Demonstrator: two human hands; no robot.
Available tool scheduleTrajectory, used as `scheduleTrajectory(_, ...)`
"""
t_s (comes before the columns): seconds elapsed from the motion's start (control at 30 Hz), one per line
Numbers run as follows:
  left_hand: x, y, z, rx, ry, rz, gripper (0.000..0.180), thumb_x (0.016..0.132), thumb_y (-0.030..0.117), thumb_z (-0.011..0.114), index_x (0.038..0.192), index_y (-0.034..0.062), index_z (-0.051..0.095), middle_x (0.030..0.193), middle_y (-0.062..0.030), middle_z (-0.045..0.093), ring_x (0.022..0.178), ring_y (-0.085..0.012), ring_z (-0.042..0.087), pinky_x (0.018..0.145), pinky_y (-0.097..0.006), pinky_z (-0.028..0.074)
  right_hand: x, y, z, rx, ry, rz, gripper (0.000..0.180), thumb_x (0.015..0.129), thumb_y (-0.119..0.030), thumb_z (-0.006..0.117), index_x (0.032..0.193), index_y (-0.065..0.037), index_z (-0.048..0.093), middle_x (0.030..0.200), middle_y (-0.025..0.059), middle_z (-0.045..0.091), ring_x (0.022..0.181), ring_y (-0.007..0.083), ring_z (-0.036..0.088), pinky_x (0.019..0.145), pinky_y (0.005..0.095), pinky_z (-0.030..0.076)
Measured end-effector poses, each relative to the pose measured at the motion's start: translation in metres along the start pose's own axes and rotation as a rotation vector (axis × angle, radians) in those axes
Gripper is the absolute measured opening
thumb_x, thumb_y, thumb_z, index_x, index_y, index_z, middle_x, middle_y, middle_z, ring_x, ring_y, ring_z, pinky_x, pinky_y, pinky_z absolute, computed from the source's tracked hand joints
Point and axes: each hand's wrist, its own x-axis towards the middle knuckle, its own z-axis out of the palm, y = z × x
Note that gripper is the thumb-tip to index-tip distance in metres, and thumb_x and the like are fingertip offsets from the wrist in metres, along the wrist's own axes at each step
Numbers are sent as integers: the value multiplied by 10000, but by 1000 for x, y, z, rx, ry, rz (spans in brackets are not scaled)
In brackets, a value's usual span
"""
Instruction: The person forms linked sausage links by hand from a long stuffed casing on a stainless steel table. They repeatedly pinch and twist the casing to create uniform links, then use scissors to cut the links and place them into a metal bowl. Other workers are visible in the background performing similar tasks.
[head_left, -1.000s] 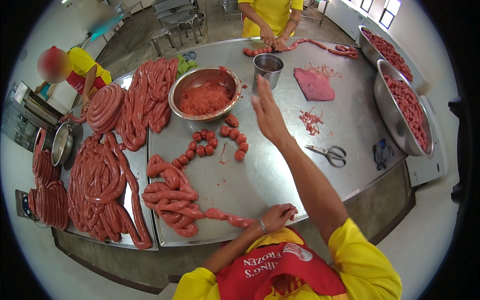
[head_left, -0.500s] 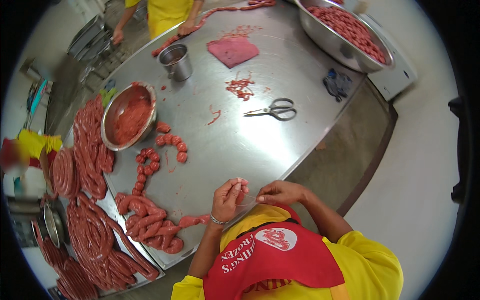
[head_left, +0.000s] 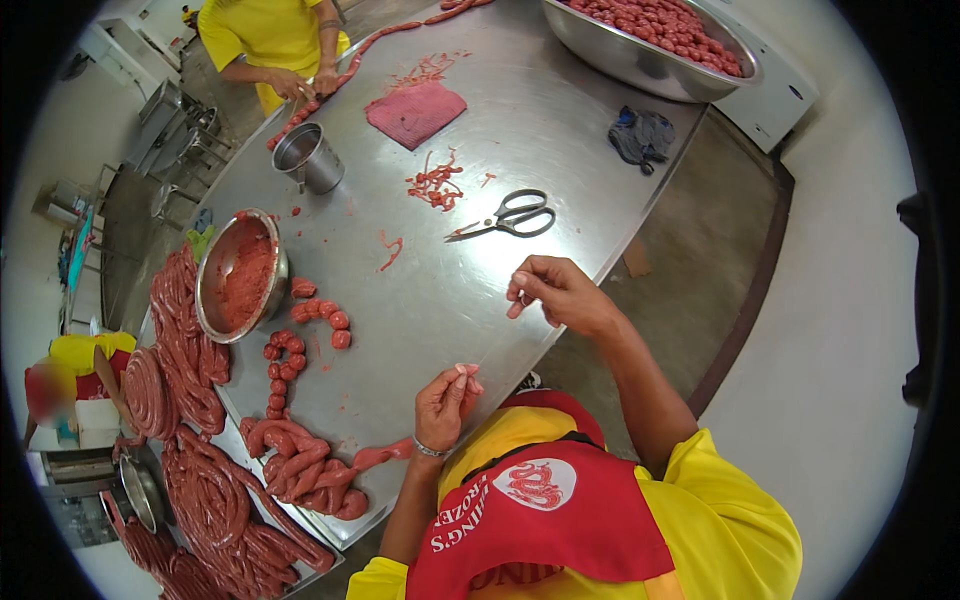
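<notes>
1. steel worktable (head_left: 560,120) filled most of the view, in a tiled workroom with a co-worker in yellow (head_left: 265,40) at its far end.
2. left hand (head_left: 445,400) had its fingertips pressed together, pinching a short pale piece, likely casing or string; cannot tell which.
3. right hand (head_left: 560,292) pinched something thin between thumb and forefinger, other fingers curled; a strand between the hands was too fine to confirm.
4. done so far, judging by the table: tied small links (head_left: 300,335) lay beyond the left fingers, and big coils (head_left: 185,350) sat further left.
5. left to do: untied filled sausage (head_left: 305,470) lay just left of the left fingers, its tail near the wrist.
6. scissors (head_left: 510,215) lay beyond the right fingers, untouched.
7. mince bowl (head_left: 240,275) looked partly full, so work seemed midway.
</notes>
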Motion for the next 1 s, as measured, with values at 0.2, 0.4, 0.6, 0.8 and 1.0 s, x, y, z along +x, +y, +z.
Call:
scheduleTrajectory(0.2, -3, 7, 6, -104, 194, 32, 201, 998, 92, 505, 1054, -55, 629, 804, -49, 604, 724, -119, 564, 697, -285, 496, -34, 39, -45, -723, -271, 157, 287, 971, -329, 553, 904, -69, 654, 854, 30, 656, 806, 75, 619, 612, 273, 478)
scheduleTrajectory(0.4, 0, -10, 14, -532, 253, -124, 149, 989, 103, 522, 996, -9, 621, 773, -27, 572, 631, -95, 480, 634, -265, 457, -77, 47, -26, 1006, -37, -160, 259, 979, -336, 557, 860, -112, 611, 768, 11, 571, 766, 129, 542, 647, 267, 458)
scheduleTrajectory(0.6, 11, -27, 14, -717, 85, -256, 132, 988, 127, 521, 964, 16, 587, 720, 8, 505, 594, -81, 425, 581, -248, 401, -94, 65, -43, 709, 98, -41, 263, 1007, -287, 508, 876, -80, 602, 749, 3, 562, 625, 131, 516, 566, 243, 434)
scheduleTrajectory(0.8, 20, -23, 21, -627, 99, -332, 107, 957, 119, 542, 937, 15, 556, 676, 17, 450, 581, -77, 395, 529, -232, 341, -144, 89, -95, -665, -12, 131, 280, 1002, -247, 501, 913, -21, 641, 803, 43, 653, 718, 150, 598, 724, 321, 482)
scheduleTrajectory(1.0, 26, -22, 5, -693, -42, -389, 119, 964, 115, 539, 930, 8, 578, 669, 25, 431, 573, -73, 388, 519, -234, 339, -146, 123, -124, -889, 40, 443, 298, 943, -312, 551, 966, -46, 682, 884, 162, 677, 814, 306, 650, 730, 417, 493)
